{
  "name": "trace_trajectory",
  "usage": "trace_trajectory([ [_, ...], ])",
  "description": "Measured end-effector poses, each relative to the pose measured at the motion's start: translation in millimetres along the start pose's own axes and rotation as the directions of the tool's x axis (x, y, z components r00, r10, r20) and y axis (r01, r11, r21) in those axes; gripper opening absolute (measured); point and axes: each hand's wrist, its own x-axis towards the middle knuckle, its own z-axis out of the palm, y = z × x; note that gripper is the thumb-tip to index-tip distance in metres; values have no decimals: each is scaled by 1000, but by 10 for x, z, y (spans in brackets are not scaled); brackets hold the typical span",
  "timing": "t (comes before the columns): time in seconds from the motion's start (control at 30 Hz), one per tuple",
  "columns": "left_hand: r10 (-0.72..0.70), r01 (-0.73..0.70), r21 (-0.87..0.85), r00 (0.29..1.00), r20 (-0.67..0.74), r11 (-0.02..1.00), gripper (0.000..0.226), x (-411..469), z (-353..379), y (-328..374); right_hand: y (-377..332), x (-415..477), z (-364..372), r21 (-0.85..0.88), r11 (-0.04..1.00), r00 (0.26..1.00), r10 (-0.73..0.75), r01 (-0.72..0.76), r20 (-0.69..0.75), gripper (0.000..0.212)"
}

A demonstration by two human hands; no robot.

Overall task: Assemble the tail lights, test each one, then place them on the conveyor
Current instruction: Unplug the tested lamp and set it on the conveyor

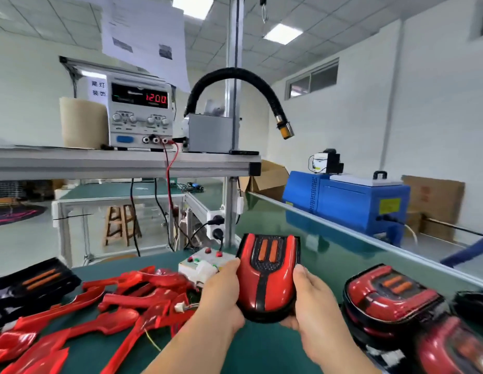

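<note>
A red and black tail light (266,276) with two orange strips is held upright above the green bench between both hands. My left hand (221,295) grips its left side and my right hand (308,300) grips its right side. A white test box (205,261) with red and green buttons sits just behind my left hand. Loose red lens parts (121,300) lie in a heap to the left. The green conveyor belt (324,238) runs away to the right.
Assembled tail lights (391,298) are stacked at the lower right. A black housing tray (32,282) lies at the far left. A power supply (140,112) reading 12.00 stands on the shelf, with red and black leads hanging down. A blue machine (348,201) sits beyond the conveyor.
</note>
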Motion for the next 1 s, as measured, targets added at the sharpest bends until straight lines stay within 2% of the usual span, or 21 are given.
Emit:
trace_trajectory([
  [0.2, -30, 41, -64, 986, 166, 997, 27, 335, 826, -2, -333, 684, -365, 4, 1000, 976, -19, 21, -219, 41],
  [0.43, 29, -13, -89, 982, 189, 996, 33, 776, 1501, 372, -873, 1450, -389, 4, 1000, 954, -13, 15, -300, 29],
  [0.57, 64, -51, -68, 976, 209, 996, 24, 896, 1739, 563, -1109, 1716, -370, 49, 998, 950, -11, 28, -311, 20],
  [0.67, 45, -33, -58, 972, 230, 998, 26, 979, 1807, 604, -1145, 1791, -371, 64, 997, 953, -18, 39, -302, 21],
  [0.77, 22, -12, -44, 970, 242, 999, 28, 1000, 1754, 582, -1046, 1820, -364, 46, 998, 955, -20, 35, -297, 31],
  [1.0, -38, 43, -23, 982, 183, 999, 29, 990, 1212, 250, -438, 1616, -266, -82, 997, 959, -24, 1, -282, 40],
])
